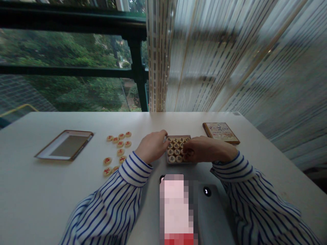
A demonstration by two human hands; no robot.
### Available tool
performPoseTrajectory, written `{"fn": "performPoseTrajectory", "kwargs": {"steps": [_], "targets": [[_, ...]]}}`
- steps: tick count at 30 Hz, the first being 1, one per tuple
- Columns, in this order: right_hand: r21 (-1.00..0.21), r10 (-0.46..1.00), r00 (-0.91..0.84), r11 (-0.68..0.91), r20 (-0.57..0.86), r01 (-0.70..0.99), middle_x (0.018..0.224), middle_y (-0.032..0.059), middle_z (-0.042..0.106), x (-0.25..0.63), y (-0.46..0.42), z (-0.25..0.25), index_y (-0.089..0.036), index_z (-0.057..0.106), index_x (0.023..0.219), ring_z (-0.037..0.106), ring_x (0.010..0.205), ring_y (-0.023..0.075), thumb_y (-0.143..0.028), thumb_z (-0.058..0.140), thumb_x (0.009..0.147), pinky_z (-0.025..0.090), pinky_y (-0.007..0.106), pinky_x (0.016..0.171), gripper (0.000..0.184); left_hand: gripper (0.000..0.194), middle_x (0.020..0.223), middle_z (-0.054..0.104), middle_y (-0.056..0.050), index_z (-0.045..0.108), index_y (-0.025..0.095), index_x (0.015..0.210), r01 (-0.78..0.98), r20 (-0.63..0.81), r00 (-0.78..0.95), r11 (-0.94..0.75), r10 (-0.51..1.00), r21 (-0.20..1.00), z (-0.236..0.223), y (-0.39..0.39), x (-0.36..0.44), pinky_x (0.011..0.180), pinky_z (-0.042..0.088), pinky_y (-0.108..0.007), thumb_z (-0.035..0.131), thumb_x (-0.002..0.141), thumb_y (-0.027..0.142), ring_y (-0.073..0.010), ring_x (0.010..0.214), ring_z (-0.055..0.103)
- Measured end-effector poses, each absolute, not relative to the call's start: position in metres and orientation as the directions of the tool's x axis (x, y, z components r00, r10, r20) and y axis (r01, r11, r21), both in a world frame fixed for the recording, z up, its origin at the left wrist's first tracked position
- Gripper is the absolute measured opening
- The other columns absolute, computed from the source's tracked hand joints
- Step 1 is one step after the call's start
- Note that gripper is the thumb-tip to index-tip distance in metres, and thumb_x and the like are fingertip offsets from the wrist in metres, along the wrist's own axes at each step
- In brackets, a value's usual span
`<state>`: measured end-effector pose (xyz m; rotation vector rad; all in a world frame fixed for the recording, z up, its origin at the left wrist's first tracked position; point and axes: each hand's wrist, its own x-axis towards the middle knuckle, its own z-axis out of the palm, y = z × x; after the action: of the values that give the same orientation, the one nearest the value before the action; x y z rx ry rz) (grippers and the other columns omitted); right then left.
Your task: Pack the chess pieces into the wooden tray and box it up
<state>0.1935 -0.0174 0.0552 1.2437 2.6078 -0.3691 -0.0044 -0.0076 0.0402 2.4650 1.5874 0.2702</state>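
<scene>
Beyond the white table (46, 190), greenery (76, 92) is seen through a dark green railing (71, 20), and the right side is covered by a pale, striped curtain (194, 51). At the middle of the table, a shallow box (176, 164) is filled with rows of round black-marked pieces (172, 159), and it is set between the two hands. Its left edge is met by the bent fingers of the left hand (152, 146); whether anything is pinched there cannot be told. Its right part is covered by the right hand (206, 149), whose fingers are curled down over the pieces; whether one is gripped cannot be told, since the fingertips are hidden. Red-marked pieces (120, 152) are scattered loosely to the left of the left hand, some partly hidden by its striped sleeve (134, 169). Farther left, a shallow rectangular tray (67, 146) is laid. Beyond the right hand, a patterned case (221, 132) is placed. Nearer the viewer, a pixelated object (176, 204) and a grey device (214, 211) are positioned between the forearms.
</scene>
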Motion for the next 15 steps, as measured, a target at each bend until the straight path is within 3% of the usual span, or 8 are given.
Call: {"fn": "performPoseTrajectory", "kwargs": {"steps": [15], "targets": [[-0.139, 0.705, -0.636, 0.629, -0.314, 0.765, 0.078, 0.0048, 0.064, 0.192, -0.0186, 0.0541, -0.022, 0.064, 0.084, 0.056, 0.066, 0.0167, -0.027, 0.049, 0.074, 0.039, 0.027, 0.058, 0.019, 0.032, 0.096, 0.065, -0.009, 0.053, 0.017, 0.107, 0.883, 0.021, 0.401, -0.392, 0.916, 0.259, 0.0406, -0.0076, -0.004, 0.072, 0.043, -0.03, 0.042, 0.083, 0.036, -0.0204, 0.086, 0.06]]}}
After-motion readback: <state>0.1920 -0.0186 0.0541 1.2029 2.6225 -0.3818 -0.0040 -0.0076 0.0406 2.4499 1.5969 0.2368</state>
